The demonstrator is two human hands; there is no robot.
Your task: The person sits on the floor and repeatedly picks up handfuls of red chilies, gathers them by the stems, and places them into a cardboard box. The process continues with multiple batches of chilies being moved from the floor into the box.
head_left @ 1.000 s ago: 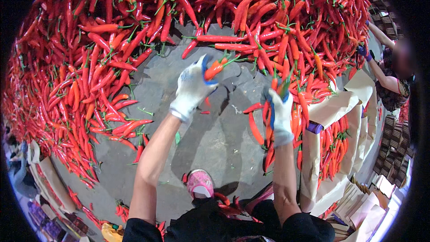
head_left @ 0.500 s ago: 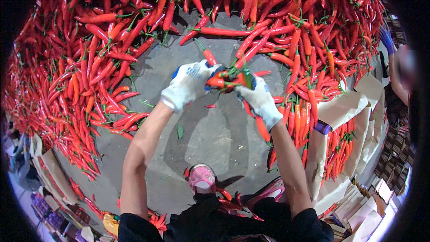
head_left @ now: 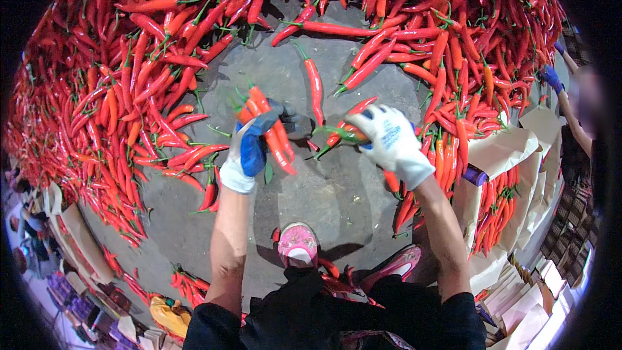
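Observation:
My left hand (head_left: 249, 149), in a white glove with a blue palm, is closed around several red chili peppers (head_left: 278, 136), which point up and down past its fingers. The stem ends of that bunch are blurred. Over the floor to the right, my right hand (head_left: 396, 141) wears a similar glove and has its fingers on a green chili pepper (head_left: 350, 133). A red chili pepper (head_left: 339, 131) lies close alongside the green one, partly covered; whether it is also gripped is unclear. One loose red chili pepper (head_left: 313, 87) rests on the grey floor between my hands.
Big heaps of red chili peppers (head_left: 116, 91) curve around the far and both side edges of the floor (head_left: 311, 188). Paper-lined containers (head_left: 499, 149) stand at right, one holding peppers. My pink shoes (head_left: 298, 244) are near. Another person's blue-gloved hand (head_left: 552, 79) reaches in at far right.
My hands were together over a bunch of peppers and are now apart, the left turned with its palm side showing. A red pepper near my left hand now lies fully visible on the floor.

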